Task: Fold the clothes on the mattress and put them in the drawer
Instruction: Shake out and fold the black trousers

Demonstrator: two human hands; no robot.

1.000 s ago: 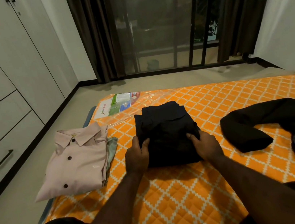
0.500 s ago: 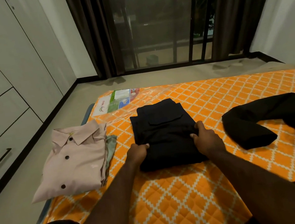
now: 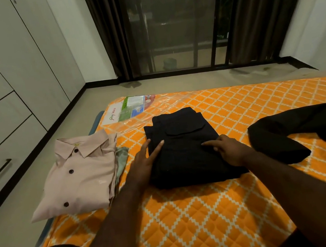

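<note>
Fingers (image 3: 155, 150) extended; left hand (image 3: 142, 165), right hand (image 3: 232, 150) press folded trousers (image 3: 186, 162) at side edges; mattress (image 3: 191, 213) open nearer.

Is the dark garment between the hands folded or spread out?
Folded. The dark garment lies as a compact layered rectangle on the mattress, pocket flap on top, with the left hand and right hand resting on its sides.

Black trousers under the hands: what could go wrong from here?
The left hand and right hand lie flat on the folded black trousers, not gripping; lifting like this could let the folds spring open. The pink shirt stack overhangs the mattress edge, so a nudge might tip it to the floor. The drawers look closed, needing a free hand.
</note>
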